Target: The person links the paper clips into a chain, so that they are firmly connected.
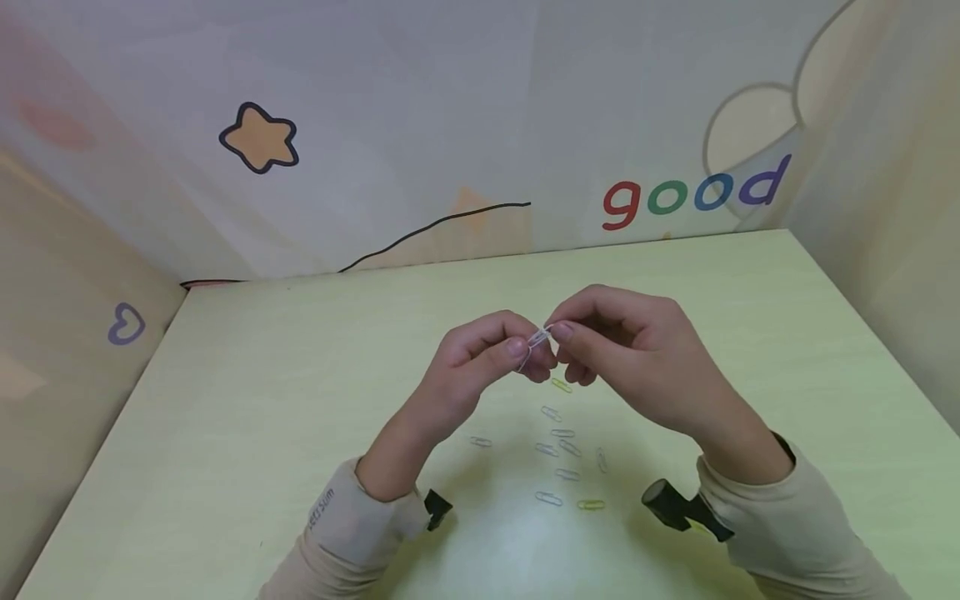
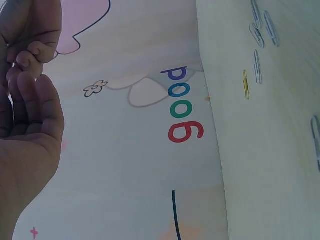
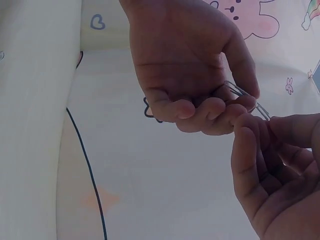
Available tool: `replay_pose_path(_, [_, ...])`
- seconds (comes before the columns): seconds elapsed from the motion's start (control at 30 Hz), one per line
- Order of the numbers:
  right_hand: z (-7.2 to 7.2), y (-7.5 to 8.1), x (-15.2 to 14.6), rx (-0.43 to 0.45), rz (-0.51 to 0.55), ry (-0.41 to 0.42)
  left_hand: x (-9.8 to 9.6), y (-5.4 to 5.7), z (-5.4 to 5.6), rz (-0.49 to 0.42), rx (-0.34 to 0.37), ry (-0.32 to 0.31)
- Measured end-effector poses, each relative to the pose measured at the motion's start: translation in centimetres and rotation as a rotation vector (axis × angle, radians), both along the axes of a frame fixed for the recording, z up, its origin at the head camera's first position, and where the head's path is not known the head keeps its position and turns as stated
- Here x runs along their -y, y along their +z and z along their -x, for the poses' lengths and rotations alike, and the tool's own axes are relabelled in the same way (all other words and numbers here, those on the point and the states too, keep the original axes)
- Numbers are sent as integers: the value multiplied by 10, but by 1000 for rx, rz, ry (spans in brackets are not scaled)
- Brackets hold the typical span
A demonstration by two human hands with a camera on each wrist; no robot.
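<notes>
Both hands meet in the air over the table in the head view. My left hand (image 1: 480, 358) pinches a silvery-white paper clip (image 1: 538, 337) between thumb and forefinger. My right hand (image 1: 645, 358) comes from the other side, its thumb and forefinger pinching paper-clip wire at the far end. In the right wrist view, one wire clip (image 3: 233, 88) lies under the left thumb, and more clip wire (image 3: 263, 112) runs to the right fingertips. Fingers hide part of the wire, so I cannot tell whether the pieces are linked. The left wrist view shows only the hands' curled outer fingers.
Several loose silvery paper clips (image 1: 567, 475) lie on the pale green table (image 1: 262, 433) below the hands. A yellow clip (image 1: 590, 505) lies nearest me, another yellow clip (image 1: 562, 385) just under the right hand. A printed cloth wall (image 1: 420, 125) stands behind the table.
</notes>
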State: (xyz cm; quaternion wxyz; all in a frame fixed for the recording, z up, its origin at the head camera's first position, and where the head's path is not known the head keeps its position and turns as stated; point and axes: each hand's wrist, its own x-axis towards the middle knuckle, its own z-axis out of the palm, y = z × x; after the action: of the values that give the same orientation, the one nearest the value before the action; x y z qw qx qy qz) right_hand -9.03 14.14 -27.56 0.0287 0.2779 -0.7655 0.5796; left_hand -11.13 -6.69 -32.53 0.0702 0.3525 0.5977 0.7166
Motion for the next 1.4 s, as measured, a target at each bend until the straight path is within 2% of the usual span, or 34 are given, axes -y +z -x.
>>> replay_pose_path(0.23, [1,0,-1,-71,3,-16,1,2,1,-25,14,28])
replay_pose_path(0.3, [3,-1,-1,-139,1,-14,1,2,2,-37,18,43])
replay_pose_path(0.5, [10,-4,0,-452,-6,-2,2,5,3,-37,30,47])
replay_pose_path(0.57, [12,-3,-1,-485,-6,-3,2,5,3,-29,29,43])
replay_pose_path(0.67, [14,-3,-2,-488,-5,1,2,5,3,-23,26,38])
replay_pose_path(0.83, [15,-3,-2,-451,-12,-1,4,4,4,-22,13,63])
replay_pose_path(0.97, [19,-9,-4,-345,-43,-50,5,4,5,-30,6,119])
replay_pose_path(1.03, [23,-14,-4,-259,-94,-93,6,4,4,-38,7,137])
replay_pose_path(1.17, [34,-26,-5,-87,-240,-137,6,4,4,-52,3,131])
replay_pose_path(1.4, [58,-56,-12,101,-451,-73,5,2,2,-51,-7,128])
